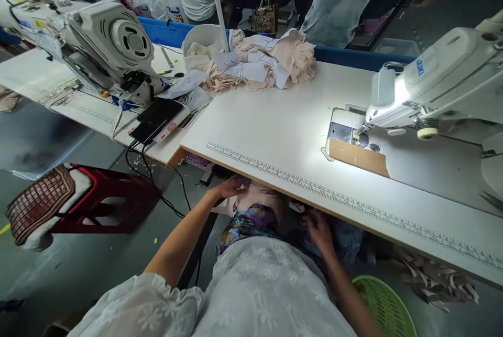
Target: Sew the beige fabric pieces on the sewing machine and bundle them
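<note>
Pale beige fabric [262, 196] lies over my lap, partly hidden beneath the front edge of the sewing table. At its left side, my left hand [231, 186] rests against the fabric, fingers stretched out toward the table's underside. My right hand [317, 228] is low on the other side of my lap, in shadow under the table edge. Its fingers look bent, but shade and blur hide whether anything is in them. Above and to the right stands a white sewing machine [426, 77], its lamp lighting the needle plate [341, 131].
Beige fabric bundles with paper slips [261, 64] lie at the table's back. At left are another sewing machine [110, 38], a phone [157, 119] with cables, and a red stool [113, 200]. A green basket [383, 305] stands at lower right. Two people sit beyond.
</note>
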Demonstrator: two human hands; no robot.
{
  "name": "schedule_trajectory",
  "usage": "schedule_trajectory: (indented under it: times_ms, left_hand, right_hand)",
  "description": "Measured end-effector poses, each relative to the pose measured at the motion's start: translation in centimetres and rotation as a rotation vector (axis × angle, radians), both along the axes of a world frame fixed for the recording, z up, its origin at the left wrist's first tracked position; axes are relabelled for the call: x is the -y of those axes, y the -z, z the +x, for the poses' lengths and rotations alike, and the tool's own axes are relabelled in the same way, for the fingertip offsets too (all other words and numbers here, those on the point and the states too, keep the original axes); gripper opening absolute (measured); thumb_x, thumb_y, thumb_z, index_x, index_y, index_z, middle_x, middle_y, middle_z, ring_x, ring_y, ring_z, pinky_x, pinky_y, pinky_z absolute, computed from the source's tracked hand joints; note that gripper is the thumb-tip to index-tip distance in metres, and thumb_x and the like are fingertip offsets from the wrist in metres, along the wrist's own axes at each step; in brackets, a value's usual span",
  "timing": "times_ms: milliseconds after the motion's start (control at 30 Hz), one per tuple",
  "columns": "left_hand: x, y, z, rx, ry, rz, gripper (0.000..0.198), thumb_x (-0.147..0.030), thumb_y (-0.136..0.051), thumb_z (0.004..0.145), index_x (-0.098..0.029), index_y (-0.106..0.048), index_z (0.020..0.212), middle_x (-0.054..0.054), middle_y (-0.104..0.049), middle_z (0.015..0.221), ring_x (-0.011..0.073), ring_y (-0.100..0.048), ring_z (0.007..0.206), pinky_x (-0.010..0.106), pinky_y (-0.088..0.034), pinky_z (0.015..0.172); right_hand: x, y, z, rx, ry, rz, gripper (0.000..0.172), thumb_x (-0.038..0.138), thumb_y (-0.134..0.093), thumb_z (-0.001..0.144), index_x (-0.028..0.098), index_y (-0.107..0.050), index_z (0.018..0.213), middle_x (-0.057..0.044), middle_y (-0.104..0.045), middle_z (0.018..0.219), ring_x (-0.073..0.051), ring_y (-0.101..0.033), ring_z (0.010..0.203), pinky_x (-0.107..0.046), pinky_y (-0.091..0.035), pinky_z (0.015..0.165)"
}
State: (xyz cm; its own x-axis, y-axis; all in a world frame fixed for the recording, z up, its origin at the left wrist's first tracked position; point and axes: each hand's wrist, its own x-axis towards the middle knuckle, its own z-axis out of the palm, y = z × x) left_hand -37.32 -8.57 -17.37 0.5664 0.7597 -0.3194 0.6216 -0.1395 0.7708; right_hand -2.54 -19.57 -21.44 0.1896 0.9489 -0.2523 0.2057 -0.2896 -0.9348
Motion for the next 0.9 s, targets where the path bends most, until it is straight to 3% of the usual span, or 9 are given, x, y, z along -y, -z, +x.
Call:
schedule_trajectory:
  times_ms: [133,233,300,367,433,633,767,900]
  left_hand:
    - [1.6,1.1,1.4,-0.026,0.047,0.285,0.043,-0.037,-0.064,0.093,-0.019,-0.059,0.132,0.018,-0.064,0.136,0.0288,-0.059,0.131,0.039,-0.055,0.101]
    - [1.9,1.2,2.4,-0.158,0.097,0.407,0.055,-0.039,-0.073,0.088,-0.019,-0.057,0.137,0.017,-0.064,0.138,0.0312,-0.061,0.131,0.04,-0.056,0.102]
    - [1.7,0.9,3.0,-0.254,0.125,0.422,0.057,-0.041,-0.076,0.086,-0.019,-0.058,0.136,0.016,-0.068,0.134,0.0318,-0.063,0.128,0.04,-0.055,0.102]
    - [1.2,0.4,3.6,-0.338,0.161,0.421,0.053,-0.042,-0.078,0.085,-0.019,-0.063,0.13,0.014,-0.072,0.126,0.0327,-0.066,0.123,0.041,-0.055,0.102]
    - [0.9,-0.2,4.1,-0.395,0.2,0.437,0.044,-0.041,-0.078,0.084,-0.02,-0.068,0.121,0.012,-0.075,0.119,0.034,-0.067,0.119,0.043,-0.055,0.101]
    - [2.5,-1.1,4.9,-0.381,0.319,0.571,0.03,-0.029,-0.073,0.088,-0.019,-0.07,0.116,0.014,-0.074,0.119,0.0332,-0.065,0.121,0.047,-0.052,0.105]
    - [5.1,0.0,4.4,-0.362,0.281,0.655,0.016,-0.02,-0.066,0.093,-0.013,-0.069,0.106,0.015,-0.073,0.105,0.0293,-0.067,0.11,0.043,-0.056,0.097]
    - [6.6,1.8,3.8,-0.297,0.242,0.717,0.014,-0.018,-0.054,0.099,-0.013,-0.066,0.102,0.014,-0.071,0.099,0.0265,-0.066,0.101,0.038,-0.059,0.085]
  right_hand:
    - [-1.2,0.4,-2.2,0.087,-0.152,0.072,0.043,0.065,-0.069,0.07,0.027,-0.069,0.091,-0.01,-0.076,0.094,-0.035,-0.073,0.088,-0.058,-0.059,0.088]
    - [-3.3,0.7,-4.6,0.151,-0.334,0.168,0.051,0.063,-0.071,0.073,0.027,-0.071,0.11,-0.012,-0.073,0.122,-0.038,-0.065,0.121,-0.06,-0.048,0.109]
    - [-5.0,0.9,-5.7,0.291,-0.529,0.269,0.054,0.059,-0.069,0.08,0.025,-0.068,0.122,-0.013,-0.068,0.132,-0.038,-0.057,0.132,-0.062,-0.042,0.116]
    - [-6.5,0.9,-6.3,0.457,-0.714,0.353,0.051,0.052,-0.066,0.087,0.024,-0.064,0.13,-0.013,-0.067,0.133,-0.036,-0.056,0.134,-0.061,-0.042,0.116]
    - [-7.4,0.9,-6.3,0.558,-0.808,0.378,0.049,0.046,-0.067,0.089,0.024,-0.062,0.132,-0.013,-0.068,0.13,-0.035,-0.059,0.13,-0.058,-0.046,0.112]
    - [-6.9,0.8,-6.4,0.65,-0.877,0.35,0.043,0.034,-0.072,0.089,0.018,-0.063,0.128,-0.013,-0.072,0.113,-0.03,-0.069,0.106,-0.048,-0.056,0.098]
    - [-5.3,0.1,-6.9,0.696,-0.879,0.331,0.028,0.022,-0.066,0.092,0.015,-0.064,0.118,-0.014,-0.071,0.11,-0.029,-0.068,0.107,-0.042,-0.055,0.095]
    - [-4.1,-0.5,-7.3,0.726,-0.863,0.307,0.015,0.021,-0.063,0.093,0.017,-0.064,0.108,-0.014,-0.069,0.107,-0.031,-0.066,0.107,-0.043,-0.054,0.095]
